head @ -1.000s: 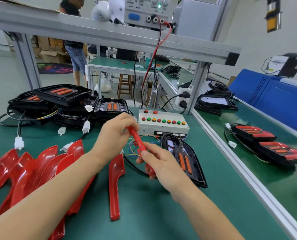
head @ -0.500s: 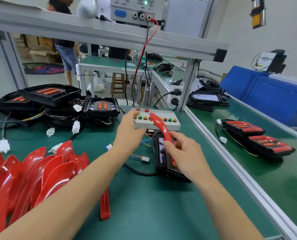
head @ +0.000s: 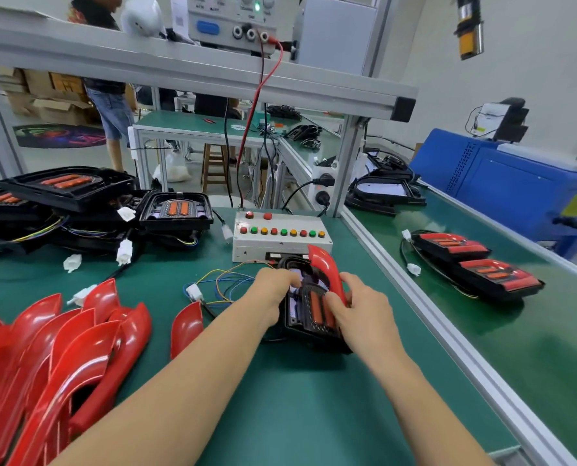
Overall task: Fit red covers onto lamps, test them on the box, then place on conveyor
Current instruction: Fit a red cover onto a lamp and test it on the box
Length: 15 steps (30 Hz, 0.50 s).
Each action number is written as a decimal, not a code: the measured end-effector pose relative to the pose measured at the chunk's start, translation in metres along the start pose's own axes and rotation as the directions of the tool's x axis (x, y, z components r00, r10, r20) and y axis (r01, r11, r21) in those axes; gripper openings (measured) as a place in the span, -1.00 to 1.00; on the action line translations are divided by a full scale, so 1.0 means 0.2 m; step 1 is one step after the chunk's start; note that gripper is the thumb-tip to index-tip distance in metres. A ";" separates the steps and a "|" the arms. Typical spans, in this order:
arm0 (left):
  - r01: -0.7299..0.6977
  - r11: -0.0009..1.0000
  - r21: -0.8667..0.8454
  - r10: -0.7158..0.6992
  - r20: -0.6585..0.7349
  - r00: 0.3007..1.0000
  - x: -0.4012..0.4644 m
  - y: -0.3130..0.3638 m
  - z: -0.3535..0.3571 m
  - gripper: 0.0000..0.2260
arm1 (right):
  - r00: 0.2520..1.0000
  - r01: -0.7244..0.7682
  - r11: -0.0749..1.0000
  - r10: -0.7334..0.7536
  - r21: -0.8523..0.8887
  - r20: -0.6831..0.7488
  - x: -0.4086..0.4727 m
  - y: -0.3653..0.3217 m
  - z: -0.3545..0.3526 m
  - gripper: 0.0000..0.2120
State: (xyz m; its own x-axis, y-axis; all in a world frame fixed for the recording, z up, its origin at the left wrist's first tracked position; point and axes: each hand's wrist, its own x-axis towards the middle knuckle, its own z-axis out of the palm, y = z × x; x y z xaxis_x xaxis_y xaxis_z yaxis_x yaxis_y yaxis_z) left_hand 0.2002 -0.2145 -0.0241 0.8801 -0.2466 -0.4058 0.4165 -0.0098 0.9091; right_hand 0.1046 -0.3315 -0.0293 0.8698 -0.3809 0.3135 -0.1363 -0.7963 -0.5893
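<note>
In front of the box [head: 282,242], left hand [head: 273,285] steadies the lamp [head: 309,312] on the desk [head: 280,398] — right hand [head: 361,306] pinches the cover [head: 326,269], tilted, lining it up.

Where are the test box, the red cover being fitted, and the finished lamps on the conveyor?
test box [head: 280,245]: head view, on its front wall below the buttons.
red cover [head: 326,267]: head view, on its curved upper part.
finished lamps [head: 475,264]: head view, where the two lamps meet.
</note>
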 end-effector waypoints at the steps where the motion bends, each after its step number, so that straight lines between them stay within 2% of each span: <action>1: 0.008 1.000 -0.024 -0.009 -0.019 1.000 0.00 -0.01 -0.01 -0.84 | 1.000 -0.008 1.000 0.008 0.002 -0.002 0.00 0.02 -0.01 -0.88; 5: 0.054 0.986 -0.158 -0.051 0.020 0.998 0.00 -0.03 -0.04 -0.89 | 1.000 -0.017 0.999 0.016 0.030 0.024 -0.03 0.06 -0.03 -0.82; 8: 0.043 0.977 -0.208 -0.028 0.072 0.997 -0.04 -0.02 -0.05 -0.87 | 1.000 0.004 0.998 -0.006 0.070 0.021 -0.05 0.06 -0.03 -0.77; 11: -0.001 0.977 -0.211 0.020 0.087 0.996 -0.06 -0.02 -0.06 -0.84 | 0.999 0.026 0.993 -0.029 0.112 0.020 -0.08 0.06 -0.04 -0.82; 12: -0.009 0.978 -0.209 0.029 0.094 0.995 -0.07 -0.02 -0.07 -0.80 | 0.999 0.030 0.992 -0.033 0.124 0.021 -0.09 0.06 -0.04 -0.84; 15: -0.030 0.972 -0.233 0.053 0.093 0.994 -0.06 -0.02 -0.09 -0.47 | 0.997 0.072 0.991 -0.074 0.116 0.014 -0.13 0.06 -0.05 -0.81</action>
State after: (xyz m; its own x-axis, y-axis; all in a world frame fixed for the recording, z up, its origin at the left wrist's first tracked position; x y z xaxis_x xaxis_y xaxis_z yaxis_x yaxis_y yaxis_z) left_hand 0.1917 -0.1931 -0.0242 0.8756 -0.3362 -0.3468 0.4319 0.2239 0.8737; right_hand 0.0750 -0.3362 -0.0371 0.8842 -0.3141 0.3456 -0.0173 -0.7615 -0.6479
